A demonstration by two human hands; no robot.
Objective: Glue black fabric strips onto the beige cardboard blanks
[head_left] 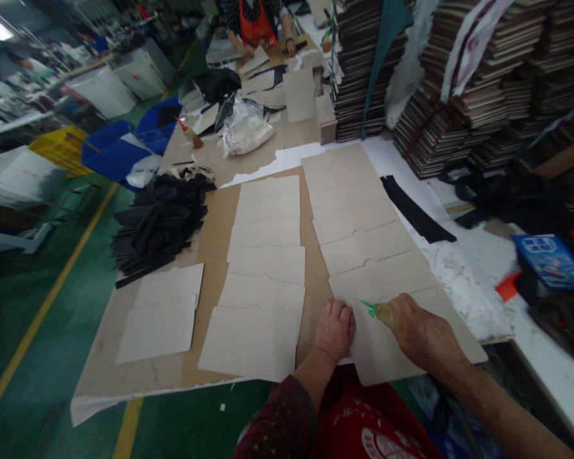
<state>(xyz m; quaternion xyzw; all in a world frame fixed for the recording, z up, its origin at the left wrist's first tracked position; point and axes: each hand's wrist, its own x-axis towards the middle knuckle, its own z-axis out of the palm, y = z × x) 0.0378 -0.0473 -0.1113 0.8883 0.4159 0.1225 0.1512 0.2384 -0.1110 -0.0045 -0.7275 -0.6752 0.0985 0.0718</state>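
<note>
The fingers of my right hand (pixel 418 328) are wrapped around a squeeze bottle (pixel 388 317), its green nozzle (pixel 369 307) over the nearest right-column cardboard panel (pixel 387 358). My left hand (pixel 335 328), fingers together and curled, rests at that panel's left edge. Left of the panel lie overlapping cardboard sheets (pixel 249 344); farther left and beyond it, heaped black strips (pixel 160 220).

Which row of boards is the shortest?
The left row, by the black heap; it shows two boards, while the middle row and right row show more.
</note>
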